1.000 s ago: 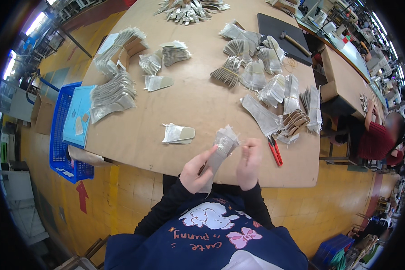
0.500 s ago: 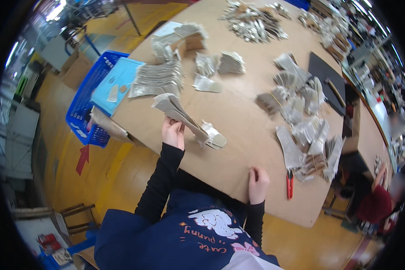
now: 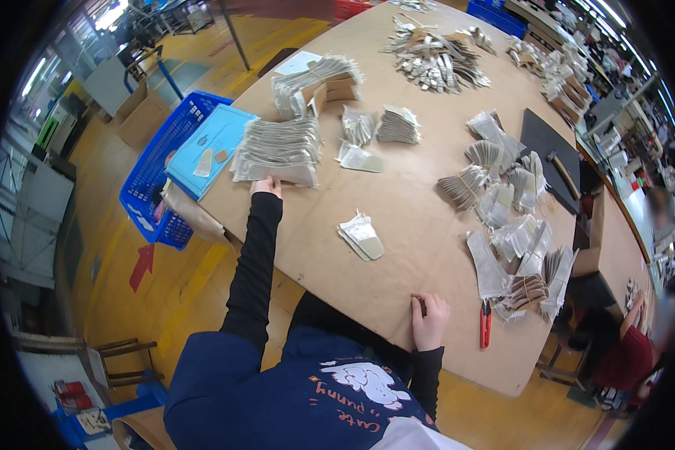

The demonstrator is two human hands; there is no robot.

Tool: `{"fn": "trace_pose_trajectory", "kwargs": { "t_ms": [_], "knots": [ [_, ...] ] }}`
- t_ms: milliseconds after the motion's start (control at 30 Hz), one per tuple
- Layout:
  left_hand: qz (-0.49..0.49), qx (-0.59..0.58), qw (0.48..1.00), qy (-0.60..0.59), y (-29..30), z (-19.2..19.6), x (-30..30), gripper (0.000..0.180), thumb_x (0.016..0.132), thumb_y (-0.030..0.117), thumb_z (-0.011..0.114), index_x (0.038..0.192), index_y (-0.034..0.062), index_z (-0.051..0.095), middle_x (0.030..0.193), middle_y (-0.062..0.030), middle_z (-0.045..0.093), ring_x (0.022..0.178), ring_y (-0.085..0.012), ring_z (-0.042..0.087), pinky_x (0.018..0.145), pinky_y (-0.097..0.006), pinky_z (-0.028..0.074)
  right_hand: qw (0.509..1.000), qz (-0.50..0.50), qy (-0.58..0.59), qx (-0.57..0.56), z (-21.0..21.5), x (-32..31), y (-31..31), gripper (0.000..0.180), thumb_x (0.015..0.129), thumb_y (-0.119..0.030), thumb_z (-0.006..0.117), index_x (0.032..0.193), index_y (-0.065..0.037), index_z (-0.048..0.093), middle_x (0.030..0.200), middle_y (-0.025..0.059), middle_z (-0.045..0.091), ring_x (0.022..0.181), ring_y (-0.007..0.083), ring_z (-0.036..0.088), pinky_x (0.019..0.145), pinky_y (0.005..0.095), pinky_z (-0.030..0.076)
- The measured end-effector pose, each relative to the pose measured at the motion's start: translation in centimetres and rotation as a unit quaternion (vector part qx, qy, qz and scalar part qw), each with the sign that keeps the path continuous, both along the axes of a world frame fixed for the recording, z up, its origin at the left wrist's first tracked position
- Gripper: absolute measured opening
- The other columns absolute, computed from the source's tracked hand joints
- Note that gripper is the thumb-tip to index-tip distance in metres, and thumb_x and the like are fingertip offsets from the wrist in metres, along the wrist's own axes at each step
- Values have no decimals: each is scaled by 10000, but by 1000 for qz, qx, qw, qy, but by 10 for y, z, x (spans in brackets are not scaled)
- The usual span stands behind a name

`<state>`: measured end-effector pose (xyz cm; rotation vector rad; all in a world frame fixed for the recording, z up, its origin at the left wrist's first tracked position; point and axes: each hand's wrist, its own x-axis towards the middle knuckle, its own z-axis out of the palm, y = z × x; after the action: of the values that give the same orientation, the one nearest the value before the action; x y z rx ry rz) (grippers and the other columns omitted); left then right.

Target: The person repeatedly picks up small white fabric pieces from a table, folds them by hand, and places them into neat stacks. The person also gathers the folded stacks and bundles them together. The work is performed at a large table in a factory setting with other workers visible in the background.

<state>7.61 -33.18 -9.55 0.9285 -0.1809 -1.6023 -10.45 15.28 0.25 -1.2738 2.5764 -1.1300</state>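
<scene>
Cloth stack (image 3: 277,146), right of blue basket (image 3: 136,193): overlapped, likely keeping edges reachable. Left hand (image 3: 267,187): touching stack, perhaps steadying; cannot tell whether pinching. Right hand (image 3: 430,322): well right of basket, half-curled, empty.

Surface (image 3: 420,247): plain tan
Stacked pieces (image 3: 281,150): greyish white
Basket (image 3: 140,182): bright blue
Mat (image 3: 536,141): black
Snips (image 3: 485,331): red-handled
Shirt (image 3: 225,386): navy, white cartoon print
Floor (image 3: 195,277): yellow, red arrow (image 3: 140,268)
</scene>
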Motion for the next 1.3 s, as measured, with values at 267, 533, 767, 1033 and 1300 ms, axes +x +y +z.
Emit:
{"fn": "trace_pose_trajectory", "kwargs": {
  "t_ms": [267, 533, 767, 1033, 1300],
  "knots": [
    [181, -227, 826, -483, -28, -36, -6, 733, 627, -57, 843, 1297, -47, 548, 1272, -203, 603, 1106, -310, 601, 959, -420, 507, 999, -18, -5, -31, -3, 0, 3, 54, 871, -118, 690, 914, -86, 687, 875, 87, 653, 853, 295, 611, 782, 403, 450],
    [82, -221, 805, -545, 61, -2, 20, 822, 761, 81, 787, 1461, -81, 388, 1527, -217, 403, 1405, -330, 391, 1182, -440, 297, 982, -153, -8, -109, 31, -62, 6, 58, 871, -45, 670, 929, -50, 673, 888, 118, 642, 871, 322, 614, 764, 439, 477],
    [-36, -304, 852, -425, 207, 40, 25, 606, 878, -109, 512, 1465, -36, 377, 1523, -145, 406, 1410, -250, 397, 1193, -405, 276, 988, -94, 86, -86, 28, -93, -32, 123, 847, -75, 682, 970, -70, 674, 972, 90, 641, 948, 287, 611, 837, 416, 451],
    [-58, -326, 800, -501, 231, 54, 15, 418, 922, -82, 509, 1329, 8, 535, 1273, -101, 569, 1154, -189, 563, 953, -314, 461, 968, -206, 139, -38, 6, -106, -22, 260, 824, -110, 729, 1078, -77, 683, 1119, 89, 630, 1055, 312, 582, 930, 424, 448],
    [-42, -326, 806, -491, 234, 53, 15, 357, 928, -74, 522, 1272, 14, 558, 1221, -89, 589, 1105, -184, 570, 958, -315, 461, 967, -230, 92, 54, -7, -128, 0, 419, 759, -190, 800, 1153, -109, 684, 1099, 73, 588, 1088, 290, 541, 948, 427, 410]
  ]
}}
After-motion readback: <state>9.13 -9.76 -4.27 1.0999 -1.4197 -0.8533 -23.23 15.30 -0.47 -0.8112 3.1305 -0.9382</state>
